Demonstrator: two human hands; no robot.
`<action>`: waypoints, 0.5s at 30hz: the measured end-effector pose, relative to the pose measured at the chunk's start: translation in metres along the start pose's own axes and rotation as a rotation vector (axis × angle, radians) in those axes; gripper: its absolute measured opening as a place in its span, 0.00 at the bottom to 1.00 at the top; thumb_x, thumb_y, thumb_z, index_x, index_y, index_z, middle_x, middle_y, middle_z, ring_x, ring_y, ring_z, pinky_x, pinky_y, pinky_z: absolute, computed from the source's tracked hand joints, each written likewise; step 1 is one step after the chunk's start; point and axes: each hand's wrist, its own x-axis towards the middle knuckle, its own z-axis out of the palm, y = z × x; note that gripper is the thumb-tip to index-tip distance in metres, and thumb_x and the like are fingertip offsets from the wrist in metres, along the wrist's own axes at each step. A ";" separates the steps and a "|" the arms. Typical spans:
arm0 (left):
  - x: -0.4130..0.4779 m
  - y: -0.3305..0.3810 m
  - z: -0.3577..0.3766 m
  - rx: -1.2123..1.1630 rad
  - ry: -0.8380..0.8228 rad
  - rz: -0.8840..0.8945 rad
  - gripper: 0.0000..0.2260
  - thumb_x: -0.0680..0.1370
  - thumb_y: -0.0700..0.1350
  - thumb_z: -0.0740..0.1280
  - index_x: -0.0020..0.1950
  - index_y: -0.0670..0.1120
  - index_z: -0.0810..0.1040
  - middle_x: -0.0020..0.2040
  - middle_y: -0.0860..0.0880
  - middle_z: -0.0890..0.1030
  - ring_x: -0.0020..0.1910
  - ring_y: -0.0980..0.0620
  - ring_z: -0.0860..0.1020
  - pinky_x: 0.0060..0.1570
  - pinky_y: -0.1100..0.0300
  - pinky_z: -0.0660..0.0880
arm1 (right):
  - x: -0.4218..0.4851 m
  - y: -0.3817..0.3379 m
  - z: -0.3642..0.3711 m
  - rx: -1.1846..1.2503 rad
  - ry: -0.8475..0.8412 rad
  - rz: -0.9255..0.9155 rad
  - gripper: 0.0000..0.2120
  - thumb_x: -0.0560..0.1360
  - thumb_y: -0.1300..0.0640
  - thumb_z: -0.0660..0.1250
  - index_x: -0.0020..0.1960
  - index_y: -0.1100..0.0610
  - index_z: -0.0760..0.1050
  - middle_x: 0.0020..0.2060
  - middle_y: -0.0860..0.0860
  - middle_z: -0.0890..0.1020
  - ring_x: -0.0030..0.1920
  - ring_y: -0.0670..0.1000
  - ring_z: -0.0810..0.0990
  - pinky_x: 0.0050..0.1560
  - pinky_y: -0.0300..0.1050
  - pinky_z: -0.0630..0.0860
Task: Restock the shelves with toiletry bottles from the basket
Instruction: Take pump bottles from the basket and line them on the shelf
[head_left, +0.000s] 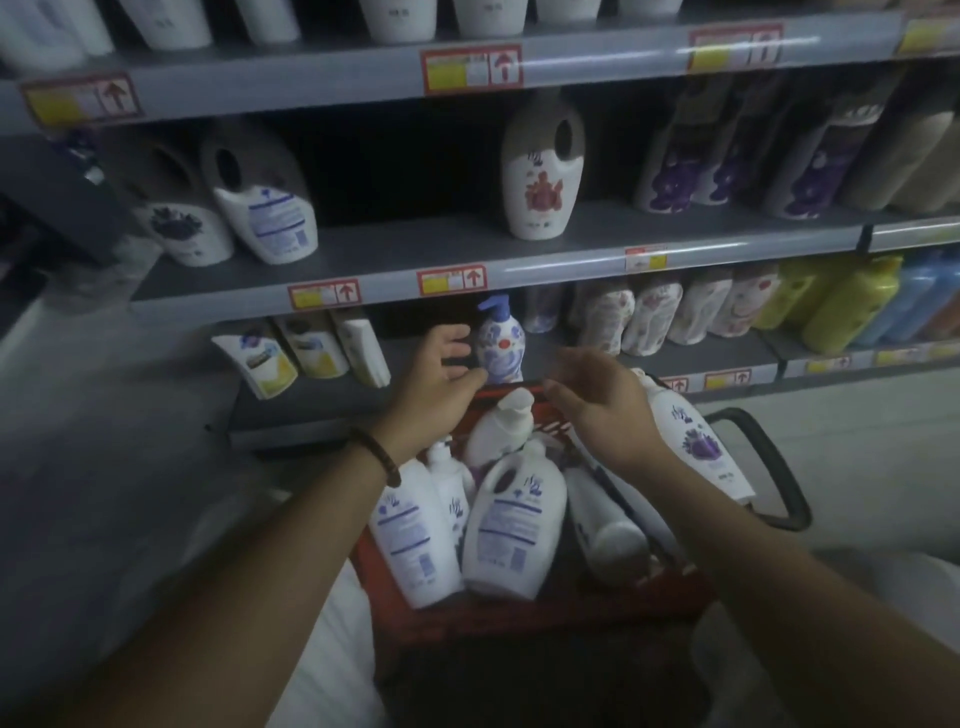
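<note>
Both hands hover spread and empty: my left hand (441, 371) just beside the blue-and-white patterned plastic pump bottle (500, 345) standing near the lower grey shelf's (311, 410) front edge, my right hand (597, 400) above the red plastic basket (519, 618). I judge a careless brush could topple that bottle off the edge.

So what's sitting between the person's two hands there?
A blue-and-white pump bottle on the lower shelf, close by the left hand; below it, the top of a white pump bottle in the red basket. The head view shows both.
</note>
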 end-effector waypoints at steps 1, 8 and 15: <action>0.000 -0.003 -0.002 0.023 -0.002 -0.006 0.23 0.81 0.40 0.73 0.74 0.49 0.72 0.66 0.50 0.78 0.60 0.50 0.82 0.58 0.51 0.82 | 0.000 0.002 0.002 -0.008 -0.003 0.008 0.13 0.78 0.59 0.76 0.58 0.50 0.78 0.48 0.38 0.83 0.45 0.31 0.82 0.48 0.28 0.76; -0.008 -0.024 -0.021 0.136 -0.021 -0.027 0.22 0.80 0.42 0.73 0.73 0.50 0.73 0.64 0.50 0.78 0.60 0.47 0.81 0.55 0.50 0.82 | -0.009 0.016 0.013 -0.045 -0.111 0.089 0.10 0.77 0.55 0.76 0.57 0.50 0.80 0.43 0.43 0.87 0.43 0.44 0.86 0.48 0.52 0.85; -0.018 -0.039 -0.028 0.147 -0.046 -0.041 0.22 0.81 0.39 0.72 0.73 0.46 0.73 0.66 0.46 0.78 0.61 0.47 0.80 0.54 0.59 0.78 | -0.032 0.023 0.042 -0.086 -0.297 0.093 0.17 0.77 0.54 0.76 0.65 0.49 0.78 0.50 0.46 0.86 0.51 0.46 0.86 0.55 0.46 0.81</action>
